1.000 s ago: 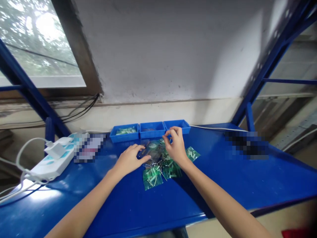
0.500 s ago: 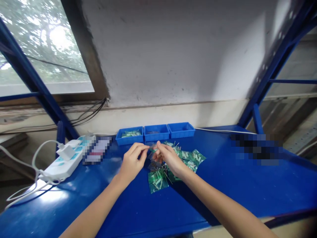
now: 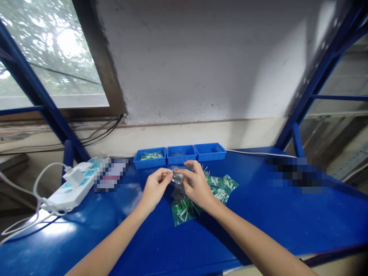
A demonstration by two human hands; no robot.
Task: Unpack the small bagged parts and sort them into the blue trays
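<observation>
A small clear plastic bag (image 3: 178, 177) is pinched at its left edge between the thumb and fingers of my left hand (image 3: 156, 186). My right hand (image 3: 197, 184) is on the bag's other side with fingers spread, its index fingertip against the bag's upper part. What the bag holds is too blurred to make out. Below and behind my hands lies a pile of green bags (image 3: 220, 188) with thin, light, stick-like pieces inside or on them. One green bag (image 3: 182, 211) rests at the pile's front; darker clear bags lie partly hidden under my hands.
Three blue trays stand by the wall: the left tray (image 3: 150, 166) holds green bags, the middle tray (image 3: 181, 158) a few clear ones, the right tray (image 3: 211, 156) nothing visible. A white power strip (image 3: 67, 193) with cables lies left, beside a blurred-out phone-like object (image 3: 111, 175). Blue frame posts flank the table.
The clear bag now shows more plainly between my hands. My right fingers have spread from a pinch, with one finger raised. My left hand keeps its pinch in nearly the same place.
</observation>
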